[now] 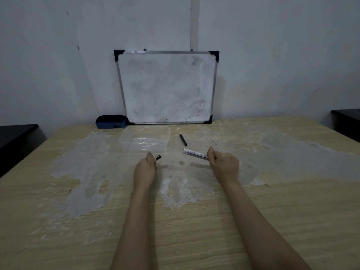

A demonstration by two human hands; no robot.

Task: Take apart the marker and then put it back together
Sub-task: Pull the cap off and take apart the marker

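The left hand (146, 168) pinches a small black end piece (158, 157); the right hand (224, 164) grips the light, rigid, slippery-looking barrel (195, 154) at its right end.

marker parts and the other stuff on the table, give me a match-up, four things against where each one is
Things:
1. white marker barrel
2. small black piece
3. black cap
4. blue eraser

Places:
A. lying loose on the table, right of the clear container
B. held in the right hand
C. by the whiteboard's lower left corner
D. held in the left hand

Pairs: 1-B, 2-D, 3-A, 4-C
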